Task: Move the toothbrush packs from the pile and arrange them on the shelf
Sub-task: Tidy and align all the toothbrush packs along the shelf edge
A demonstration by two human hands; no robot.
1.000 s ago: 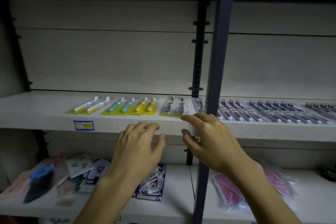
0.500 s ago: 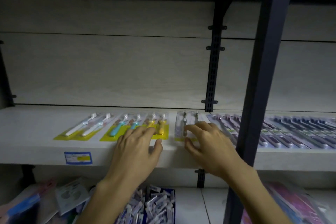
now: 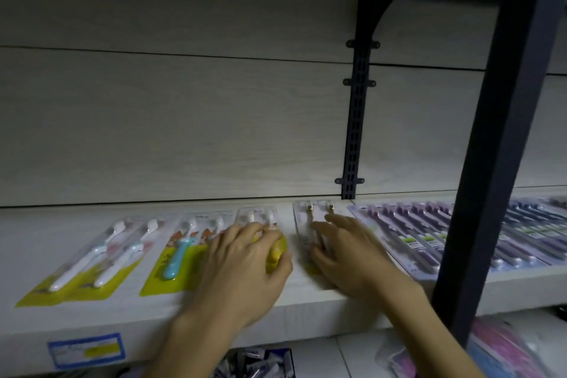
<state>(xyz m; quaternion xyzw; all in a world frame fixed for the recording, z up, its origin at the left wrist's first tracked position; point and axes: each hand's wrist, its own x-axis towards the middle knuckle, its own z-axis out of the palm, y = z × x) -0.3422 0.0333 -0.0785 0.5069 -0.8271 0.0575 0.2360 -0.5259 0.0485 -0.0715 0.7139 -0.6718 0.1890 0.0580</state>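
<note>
Yellow-backed blister packs lie flat in a row on the white shelf, heads pointing to the back wall — laid side by side, presumably so each face reads from the aisle.

Landmark: dark upright post at the shelf front.

- Left hand, well left of the post, rests on the yellow toothbrush pack; its fingers curve over the blister and the thumb sits at the pack's right edge. Whether it truly grips or only presses, I cannot tell. Judged: nudging the pack square with its neighbours.
- Right hand, just left of the post, lies nearly flat on the clear pack with grey brushes, fingers spread and fairly straight — pressing or sliding, not pinching. Motion blur hides detail.
- Further left of the post: blue-handled pack, then white-handled pack, slightly skewed.
- Behind and right of the post: overlapping purple packs.

Surface: pale laminate shelf, smooth; packs should slide easily. Blue-and-yellow price label on the front edge, far left of the post. Pale wood-grain back panel, slotted bracket rail behind. Dim lighting. Lower shelf holds a box of small items and pink bagged goods; the source pile is not identifiable.
</note>
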